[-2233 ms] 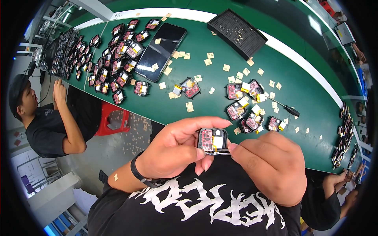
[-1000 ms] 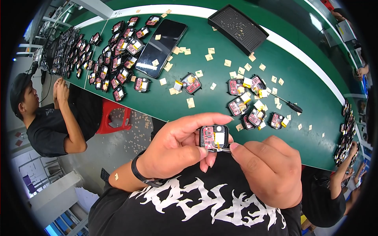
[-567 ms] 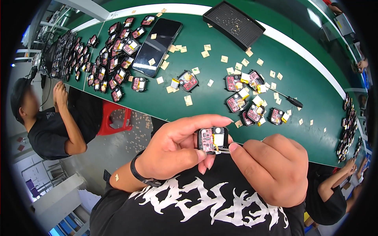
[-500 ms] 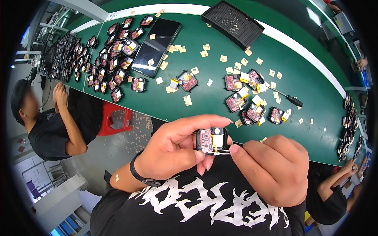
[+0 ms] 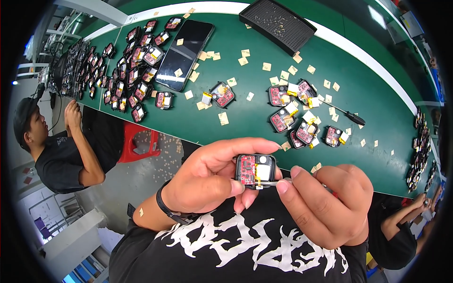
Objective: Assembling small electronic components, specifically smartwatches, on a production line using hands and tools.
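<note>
My left hand (image 5: 200, 172) is closed around a small black watch housing (image 5: 247, 170), open face up in front of my chest. A red circuit board lies on its left side, with a silvery-white battery (image 5: 264, 172) and yellow tape beside it. My left thumb presses the lower left rim. In a pinch grip, my right hand (image 5: 332, 203) holds metal tweezers (image 5: 271, 183). Their tips reach the lower edge of the housing, by a small white-ended yellow flex strip (image 5: 258, 184). Whether the tips grip the strip, I cannot tell.
On the green table (image 5: 188, 125) lie several similar housings (image 5: 281, 120), a screwdriver (image 5: 354, 117), small beige paper squares (image 5: 223, 118) and a black phone (image 5: 185, 55). A black perforated tray (image 5: 278, 26) stands at the far edge. Piled housings (image 5: 137, 70) fill the left. A person (image 5: 66, 146) sits left.
My right fingers have shifted slightly, the index fingertip now raised beside the thumb. The tweezers' prongs look closer together. My left hand still holds the housing in nearly the same place.
</note>
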Action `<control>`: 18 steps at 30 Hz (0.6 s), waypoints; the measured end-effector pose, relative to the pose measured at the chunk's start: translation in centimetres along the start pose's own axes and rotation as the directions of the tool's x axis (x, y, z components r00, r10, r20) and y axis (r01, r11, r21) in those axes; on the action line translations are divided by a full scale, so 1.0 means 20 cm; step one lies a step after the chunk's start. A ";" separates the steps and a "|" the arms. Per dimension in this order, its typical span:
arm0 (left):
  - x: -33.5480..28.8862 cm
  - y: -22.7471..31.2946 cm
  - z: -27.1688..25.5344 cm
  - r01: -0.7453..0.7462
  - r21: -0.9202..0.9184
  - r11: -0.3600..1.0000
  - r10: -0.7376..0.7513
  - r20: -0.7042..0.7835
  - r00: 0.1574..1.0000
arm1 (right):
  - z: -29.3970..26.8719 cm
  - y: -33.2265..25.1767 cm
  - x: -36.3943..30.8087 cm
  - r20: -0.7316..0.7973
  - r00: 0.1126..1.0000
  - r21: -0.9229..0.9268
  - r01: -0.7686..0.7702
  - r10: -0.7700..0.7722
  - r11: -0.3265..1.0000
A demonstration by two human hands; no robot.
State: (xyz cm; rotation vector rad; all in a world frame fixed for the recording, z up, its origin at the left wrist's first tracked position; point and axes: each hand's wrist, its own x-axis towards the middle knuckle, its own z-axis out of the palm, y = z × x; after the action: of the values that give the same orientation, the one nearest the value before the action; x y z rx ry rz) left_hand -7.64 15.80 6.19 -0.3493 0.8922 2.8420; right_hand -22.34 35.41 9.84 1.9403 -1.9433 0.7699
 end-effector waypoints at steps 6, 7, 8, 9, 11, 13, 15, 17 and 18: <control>0.00 0.00 0.00 0.005 -0.005 1.000 -0.005 -0.003 1.000 | 0.00 0.00 -0.01 0.002 1.000 0.016 0.013 -0.013 1.000; 0.00 0.00 0.01 0.004 -0.003 1.000 -0.004 -0.014 1.000 | 0.01 0.00 -0.02 0.001 1.000 0.018 0.013 -0.013 1.000; -0.01 0.00 0.01 0.004 0.000 1.000 -0.004 -0.024 1.000 | 0.01 0.00 -0.02 -0.008 1.000 0.012 0.024 -0.024 1.000; -0.01 0.01 0.02 0.006 0.000 1.000 -0.006 -0.023 1.000 | 0.01 -0.01 -0.03 -0.015 0.999 0.003 0.033 -0.033 0.999; -0.01 0.03 0.03 0.040 0.101 0.994 -0.035 -0.049 0.998 | 0.01 -0.01 -0.03 -0.021 0.999 0.000 0.036 -0.036 0.999; -0.01 0.02 0.04 0.030 0.078 0.997 -0.025 -0.059 0.998 | 0.02 -0.01 -0.04 -0.028 0.999 0.004 0.044 -0.044 0.999; -0.02 0.02 0.04 0.021 0.053 0.998 -0.018 -0.068 0.998 | 0.03 -0.01 -0.04 -0.040 0.997 -0.005 0.061 -0.061 0.998; -0.02 0.03 0.04 0.043 0.097 0.994 -0.036 -0.071 0.997 | 0.02 -0.01 -0.05 -0.034 0.998 0.007 0.059 -0.059 0.998; -0.02 0.04 0.05 0.043 0.097 0.994 -0.037 -0.072 0.997 | 0.02 -0.01 -0.05 -0.030 0.998 0.021 0.062 -0.061 0.998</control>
State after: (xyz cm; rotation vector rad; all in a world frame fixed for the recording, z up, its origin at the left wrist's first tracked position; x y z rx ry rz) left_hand -7.59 15.72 7.40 -0.4516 1.0220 2.7528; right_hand -21.97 35.92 8.99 1.9803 -1.8570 0.8019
